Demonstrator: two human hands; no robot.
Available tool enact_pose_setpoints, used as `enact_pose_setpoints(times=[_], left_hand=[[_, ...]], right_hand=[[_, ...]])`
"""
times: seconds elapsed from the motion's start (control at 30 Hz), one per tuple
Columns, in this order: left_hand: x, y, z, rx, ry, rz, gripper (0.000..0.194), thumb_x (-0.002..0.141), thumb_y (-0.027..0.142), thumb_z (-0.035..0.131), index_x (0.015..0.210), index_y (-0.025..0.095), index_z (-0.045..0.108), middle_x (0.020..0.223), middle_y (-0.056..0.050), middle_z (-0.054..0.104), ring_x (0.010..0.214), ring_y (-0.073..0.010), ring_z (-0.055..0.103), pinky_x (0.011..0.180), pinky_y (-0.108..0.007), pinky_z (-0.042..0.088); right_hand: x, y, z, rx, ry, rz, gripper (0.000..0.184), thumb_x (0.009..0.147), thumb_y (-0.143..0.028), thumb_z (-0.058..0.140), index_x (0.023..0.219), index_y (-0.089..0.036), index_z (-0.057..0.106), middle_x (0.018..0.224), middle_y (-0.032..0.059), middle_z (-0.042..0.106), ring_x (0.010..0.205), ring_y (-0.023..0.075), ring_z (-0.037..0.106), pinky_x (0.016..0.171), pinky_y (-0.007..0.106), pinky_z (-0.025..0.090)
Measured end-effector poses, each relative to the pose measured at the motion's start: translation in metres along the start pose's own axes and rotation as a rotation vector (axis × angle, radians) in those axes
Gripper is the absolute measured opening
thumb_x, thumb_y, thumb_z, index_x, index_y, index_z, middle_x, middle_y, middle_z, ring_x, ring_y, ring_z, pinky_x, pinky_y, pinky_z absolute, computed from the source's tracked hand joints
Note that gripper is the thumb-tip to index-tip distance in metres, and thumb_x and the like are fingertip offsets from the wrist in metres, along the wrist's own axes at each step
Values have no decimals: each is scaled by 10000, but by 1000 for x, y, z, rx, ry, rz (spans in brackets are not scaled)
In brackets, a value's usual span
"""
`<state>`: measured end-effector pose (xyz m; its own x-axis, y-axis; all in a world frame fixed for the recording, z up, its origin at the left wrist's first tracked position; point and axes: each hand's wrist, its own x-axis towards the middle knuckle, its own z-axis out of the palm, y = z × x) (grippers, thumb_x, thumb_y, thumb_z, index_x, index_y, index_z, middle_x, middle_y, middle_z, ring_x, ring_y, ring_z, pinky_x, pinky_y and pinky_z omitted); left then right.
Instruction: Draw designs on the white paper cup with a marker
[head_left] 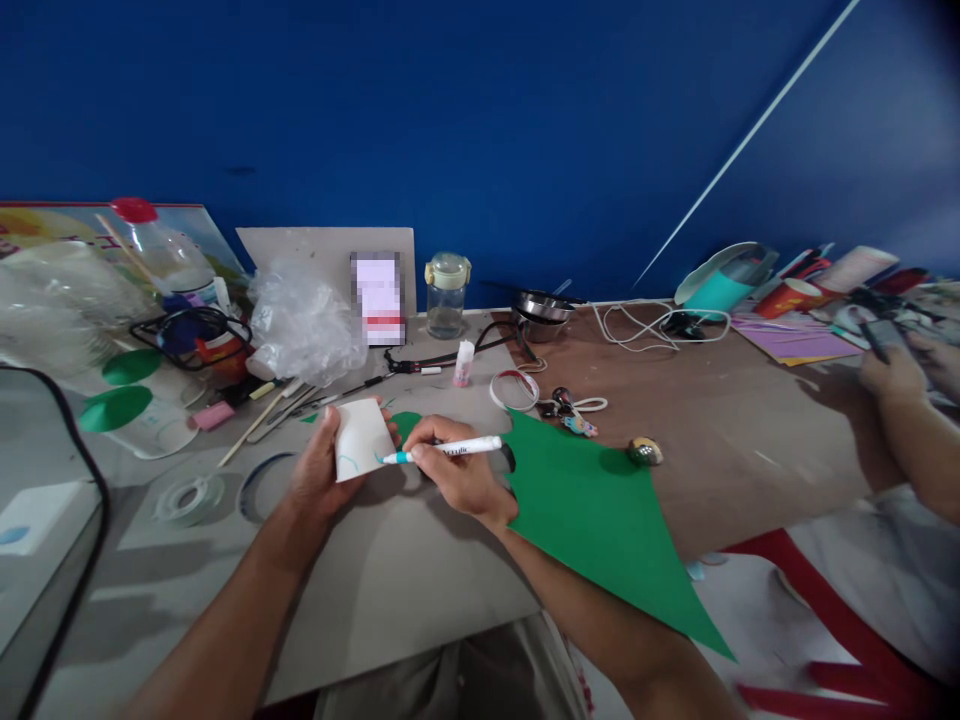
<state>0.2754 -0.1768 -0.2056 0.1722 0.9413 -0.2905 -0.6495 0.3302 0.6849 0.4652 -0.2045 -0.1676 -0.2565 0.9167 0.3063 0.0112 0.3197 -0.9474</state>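
Observation:
My left hand (324,455) is closed around a white paper piece (363,438), thumb on its near face and fingertips showing behind its right edge. Curved light-blue lines mark its lower part; whether it is a flat card or the side of a cup I cannot tell. In my right hand (454,470) is a white acrylic marker (466,447) with a teal band, gripped like a pen. Its tip touches or nearly touches the paper's lower right edge. Under my right forearm lies a large green sheet (585,510) with a cut, curved edge.
A glue stick (463,364), glass jar (448,300) and phone (379,300) stand behind my hands. Left are a tape roll (189,498), plastic bag (304,320) and green-topped cups. A metal ball (645,452) rests by the sheet. Another person's hand (896,370) holds a phone at right.

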Motion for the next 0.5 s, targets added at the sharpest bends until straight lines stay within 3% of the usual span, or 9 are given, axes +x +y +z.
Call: enact_pose_setpoints(times=[0.2, 0.5], left_hand=[[0, 0, -2, 9, -21, -22, 472, 904, 532, 619, 1142, 134, 705, 961, -125, 792, 929, -301, 758, 852, -393, 610], [1, -2, -4, 13, -26, 13, 497, 876, 537, 659, 1148, 123, 710, 969, -125, 793, 905, -297, 759, 848, -383, 607]], right_hand=[[-1, 2, 1, 97, 46, 54, 220, 866, -399, 581, 788, -201, 636, 648, -10, 551, 629, 133, 496, 564, 256, 392], [1, 2, 0, -29, -1, -24, 180, 874, -338, 553, 786, -206, 639, 644, -11, 548, 636, 137, 498, 589, 266, 394]])
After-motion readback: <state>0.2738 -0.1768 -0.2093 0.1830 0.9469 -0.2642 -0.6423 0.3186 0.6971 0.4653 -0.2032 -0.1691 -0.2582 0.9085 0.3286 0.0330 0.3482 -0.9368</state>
